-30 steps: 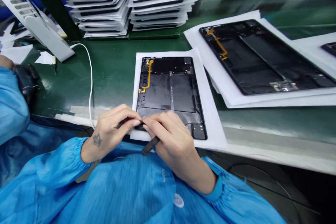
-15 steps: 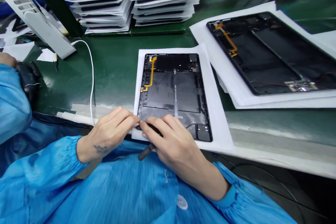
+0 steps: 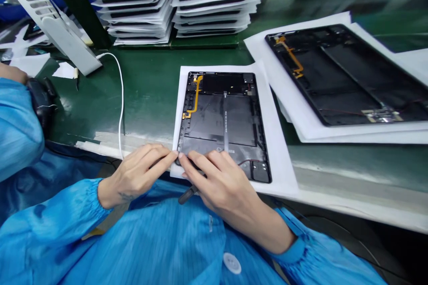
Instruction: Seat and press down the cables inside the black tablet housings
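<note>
An opened tablet housing [image 3: 214, 118] with a yellow-orange flex cable [image 3: 197, 98] lies on a white sheet [image 3: 279, 160] in front of me. My left hand [image 3: 138, 170] has its fingers drawn together at the housing's near left corner. Whatever may be between those fingertips is hidden. Over the near edge, my right hand [image 3: 217, 176] is closed around a slim dark tool [image 3: 188, 194], with its blunt end sticking out below the palm. The tool's tip is covered, so its exact kind cannot be told. Both hands' fingertips nearly meet at that corner.
A second opened tablet housing [image 3: 351, 80] lies on white sheets at right. Tall stacks of sheet-separated panels [image 3: 140, 9] stand behind. A white stand [image 3: 68, 44] with a white cable [image 3: 121, 107] is at left. Beside me, another person's sleeve [image 3: 18, 124] is near a black device [image 3: 40, 100].
The whole scene has shifted slightly down and right in view. The left fingers lie a bit flatter at the corner; the right hand keeps hold of the tool in nearly the same place.
</note>
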{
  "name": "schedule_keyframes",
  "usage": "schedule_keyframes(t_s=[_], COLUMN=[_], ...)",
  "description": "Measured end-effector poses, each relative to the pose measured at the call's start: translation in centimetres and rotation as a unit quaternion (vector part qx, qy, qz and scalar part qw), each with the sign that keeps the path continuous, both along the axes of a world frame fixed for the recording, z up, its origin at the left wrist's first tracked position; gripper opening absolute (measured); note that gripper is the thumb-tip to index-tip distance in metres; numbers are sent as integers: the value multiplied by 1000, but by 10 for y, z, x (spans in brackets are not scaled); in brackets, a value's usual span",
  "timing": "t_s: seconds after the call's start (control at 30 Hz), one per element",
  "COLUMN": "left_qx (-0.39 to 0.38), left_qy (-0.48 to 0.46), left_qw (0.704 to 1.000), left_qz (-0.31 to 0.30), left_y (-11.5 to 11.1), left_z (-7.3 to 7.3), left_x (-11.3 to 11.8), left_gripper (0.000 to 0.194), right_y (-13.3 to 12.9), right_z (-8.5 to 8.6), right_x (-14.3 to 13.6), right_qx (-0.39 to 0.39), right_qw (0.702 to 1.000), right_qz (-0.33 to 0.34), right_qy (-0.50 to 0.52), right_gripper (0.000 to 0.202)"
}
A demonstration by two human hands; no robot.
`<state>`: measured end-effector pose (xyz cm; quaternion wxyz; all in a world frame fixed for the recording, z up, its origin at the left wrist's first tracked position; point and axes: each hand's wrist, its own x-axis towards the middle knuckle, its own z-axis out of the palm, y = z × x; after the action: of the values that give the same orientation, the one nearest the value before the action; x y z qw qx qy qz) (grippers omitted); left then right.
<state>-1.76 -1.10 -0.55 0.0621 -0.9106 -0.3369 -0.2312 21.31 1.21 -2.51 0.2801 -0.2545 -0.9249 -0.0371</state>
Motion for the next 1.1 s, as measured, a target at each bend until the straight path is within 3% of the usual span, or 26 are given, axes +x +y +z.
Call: schedule_keyframes(t_s=[0.07,0.2,0.27,0.37,0.57,0.9,1.1], left_qx=[34,81,57,-24,-173,-172,-169], left_qy=[36,105,102,21,-31,-53,-61], left_qw=[999,991,993,999,984,984,984], left_qz=[-9,-9,-11,2,-2,-7,-1], left_y=[-1,-3,0,10,31,30,29], left_z=[5,17,18,10,-9,-12,-17], left_x=[4,11,9,2,-4,0,1], left_gripper=[27,27,26,25,56,51,49], right_y=[1,7,9,7,2,6,7], right_z=[5,24,32,35,20,16,35], right_x=[1,9,14,19,13,7,2], right_qx=[-29,-107,-99,-69,-40,-53,6], right_qw=[999,992,993,995,997,997,992], right_qz=[7,-1,-24,-46,-49,-43,1], right_qy=[18,62,57,60,48,-27,-127], right_gripper=[31,66,58,38,35,32,27])
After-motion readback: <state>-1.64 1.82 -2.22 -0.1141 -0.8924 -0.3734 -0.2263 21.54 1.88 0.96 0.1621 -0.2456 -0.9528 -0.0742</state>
